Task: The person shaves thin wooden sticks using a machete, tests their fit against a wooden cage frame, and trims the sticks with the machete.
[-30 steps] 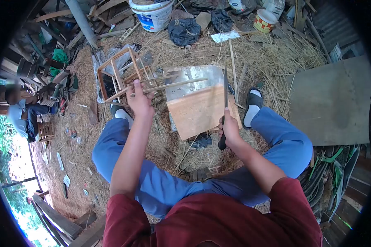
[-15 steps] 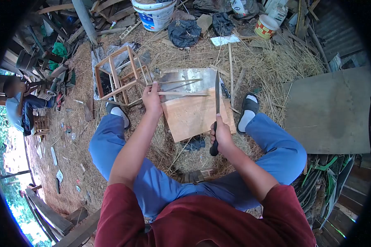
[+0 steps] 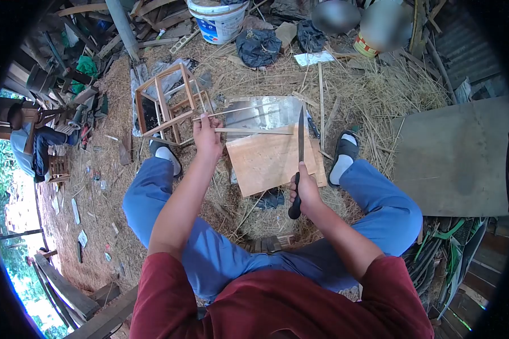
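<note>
Thin wooden strips [image 3: 254, 131] are pinched in my left hand [image 3: 207, 137], spread apart and reaching right over the boards. My right hand [image 3: 306, 190] is wrapped round the black handle of a long knife [image 3: 301, 135], its blade pointing away from me. Below the hands, a light wooden board [image 3: 266, 164] lies over a shiny metal-like sheet [image 3: 260, 114] on the ground. Just left of my left hand stands a small wooden frame [image 3: 163, 101] of joined sticks.
A white bucket [image 3: 216, 24] and black plastic bags [image 3: 258, 47] lie ahead. A large flat panel [image 3: 452, 158] is at the right. At the far left another person [image 3: 25, 141] sits. Straw [image 3: 373, 85] covers the ground.
My left hand has moved right and a little down with the strips, whose spread has changed. The knife has shifted slightly left and stays upright in view.
</note>
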{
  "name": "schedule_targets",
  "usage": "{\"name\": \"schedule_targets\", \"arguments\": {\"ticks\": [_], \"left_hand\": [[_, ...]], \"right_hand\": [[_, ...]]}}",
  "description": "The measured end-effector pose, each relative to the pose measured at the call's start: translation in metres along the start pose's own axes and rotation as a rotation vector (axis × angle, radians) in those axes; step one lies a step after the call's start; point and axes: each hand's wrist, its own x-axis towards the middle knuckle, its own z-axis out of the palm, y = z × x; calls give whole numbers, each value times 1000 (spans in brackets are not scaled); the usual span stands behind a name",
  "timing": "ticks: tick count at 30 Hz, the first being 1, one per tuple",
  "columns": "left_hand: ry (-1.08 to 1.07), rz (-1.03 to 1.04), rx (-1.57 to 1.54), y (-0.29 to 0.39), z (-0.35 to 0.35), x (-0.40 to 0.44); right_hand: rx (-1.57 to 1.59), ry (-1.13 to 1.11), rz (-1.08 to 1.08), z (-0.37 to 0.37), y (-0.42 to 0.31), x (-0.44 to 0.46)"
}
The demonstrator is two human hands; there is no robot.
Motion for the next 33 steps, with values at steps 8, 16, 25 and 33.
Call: {"name": "schedule_targets", "arguments": {"ticks": [8,16,25,33], "left_hand": [[-192,277,363,25,-7,9],[-294,344,436,78,12,-32],[-360,326,342,97,19,-47],[-400,236,355,108,30,-67]], "right_hand": [[-4,-24,7,9,-2,-5],[-13,-19,-168,22,-15,27],[-113,14,-369,55,-32,27],[-470,115,-685,68,-68,-2]]}}
